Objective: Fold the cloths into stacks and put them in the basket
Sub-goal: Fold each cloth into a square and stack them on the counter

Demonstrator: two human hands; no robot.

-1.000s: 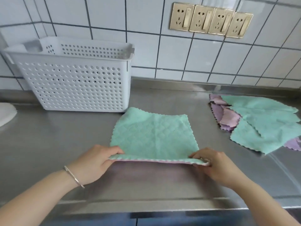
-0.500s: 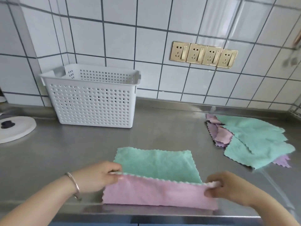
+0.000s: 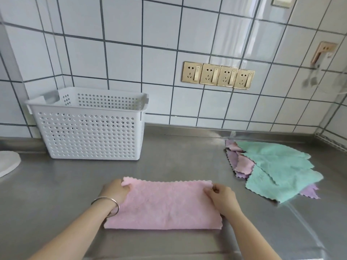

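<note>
Pink cloth (image 3: 163, 203): soft, fuzzy, matt, edges pinked in zigzag. Cloth pile (image 3: 277, 169): same fleecy weave, green and lilac. Counter (image 3: 56, 194): brushed steel, dull sheen, faint reflections. Basket (image 3: 90, 132): white plastic, smooth, perforated. Wall tiles (image 3: 122, 59): glossy white, dark grout. Sockets (image 3: 217, 75): gold, metallic-looking. Bracelet (image 3: 108, 203): polished metal.

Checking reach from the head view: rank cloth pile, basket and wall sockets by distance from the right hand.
From the right hand:
1. Cloth pile, just to its right on the counter.
2. Basket, back left, against the wall.
3. Wall sockets, up on the tiles behind.
</note>
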